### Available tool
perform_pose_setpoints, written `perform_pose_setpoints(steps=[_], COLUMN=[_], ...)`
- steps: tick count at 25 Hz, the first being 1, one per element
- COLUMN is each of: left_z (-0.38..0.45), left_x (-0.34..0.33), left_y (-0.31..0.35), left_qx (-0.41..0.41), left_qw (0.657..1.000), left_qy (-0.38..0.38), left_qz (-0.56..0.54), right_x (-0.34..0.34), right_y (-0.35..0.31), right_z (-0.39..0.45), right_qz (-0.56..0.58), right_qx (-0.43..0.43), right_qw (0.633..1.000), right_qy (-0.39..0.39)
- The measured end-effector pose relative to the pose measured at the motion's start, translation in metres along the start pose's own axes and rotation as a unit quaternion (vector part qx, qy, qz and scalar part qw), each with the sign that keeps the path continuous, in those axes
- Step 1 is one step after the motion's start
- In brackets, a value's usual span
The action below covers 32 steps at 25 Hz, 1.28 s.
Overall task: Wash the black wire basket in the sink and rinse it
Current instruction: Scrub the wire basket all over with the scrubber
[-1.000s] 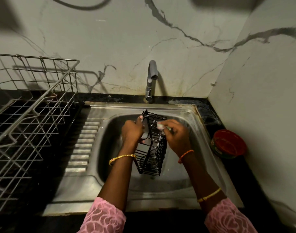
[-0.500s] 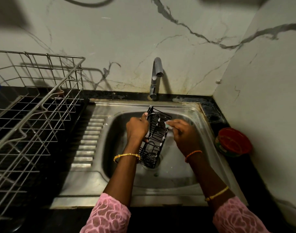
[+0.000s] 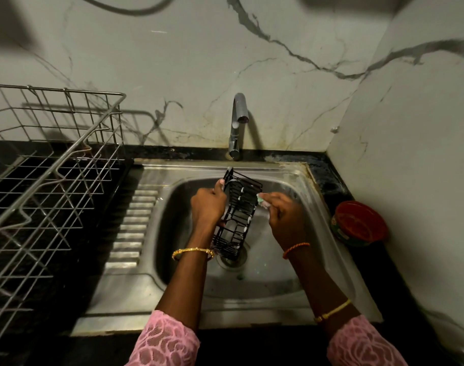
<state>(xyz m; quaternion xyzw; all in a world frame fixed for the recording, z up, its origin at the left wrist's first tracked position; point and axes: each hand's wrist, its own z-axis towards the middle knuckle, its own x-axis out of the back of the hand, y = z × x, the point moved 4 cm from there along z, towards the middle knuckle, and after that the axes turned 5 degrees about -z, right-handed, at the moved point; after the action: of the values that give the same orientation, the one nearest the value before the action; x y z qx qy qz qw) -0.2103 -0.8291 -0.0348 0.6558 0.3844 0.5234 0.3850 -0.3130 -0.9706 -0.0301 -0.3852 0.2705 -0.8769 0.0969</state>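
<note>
Black wire basket tilted more upright since.

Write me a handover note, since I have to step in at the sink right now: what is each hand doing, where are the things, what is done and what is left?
Left hand: grips the black wire basket by its left side, holding it on end over the sink drain.
Right hand: pinches a small scrubber against the basket's upper right edge.
Tap: no water visible running.
Done: scrubbing is under way; white suds dot the wires.
Left: finish scrubbing, then rinse the basket under the tap.
Nearby: a wire drying rack on the left counter, a red round tub on the right.
</note>
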Motion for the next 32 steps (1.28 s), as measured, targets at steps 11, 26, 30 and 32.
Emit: perform_pose_setpoints(steps=[11, 26, 30, 32], left_z=[-0.008, -0.008, -0.005, -0.002], left_x=[0.003, -0.003, -0.002, -0.003], left_y=[0.001, -0.004, -0.011, -0.016], left_qx=[-0.045, -0.082, -0.06, -0.058], left_qw=[0.998, 0.994, 0.996, 0.997], left_qy=[0.009, 0.017, 0.044, 0.041], left_qz=[0.041, 0.067, 0.045, 0.035], right_x=[-0.029, -0.025, -0.011, 0.002], right_y=[-0.043, -0.028, -0.023, -0.01], right_z=[0.055, 0.05, 0.031, 0.012], right_qz=[0.113, 0.06, 0.03, 0.017], right_qx=[-0.065, -0.039, 0.005, 0.011], right_qw=[0.991, 0.996, 0.999, 1.0], right_qy=[-0.035, -0.054, -0.04, -0.017])
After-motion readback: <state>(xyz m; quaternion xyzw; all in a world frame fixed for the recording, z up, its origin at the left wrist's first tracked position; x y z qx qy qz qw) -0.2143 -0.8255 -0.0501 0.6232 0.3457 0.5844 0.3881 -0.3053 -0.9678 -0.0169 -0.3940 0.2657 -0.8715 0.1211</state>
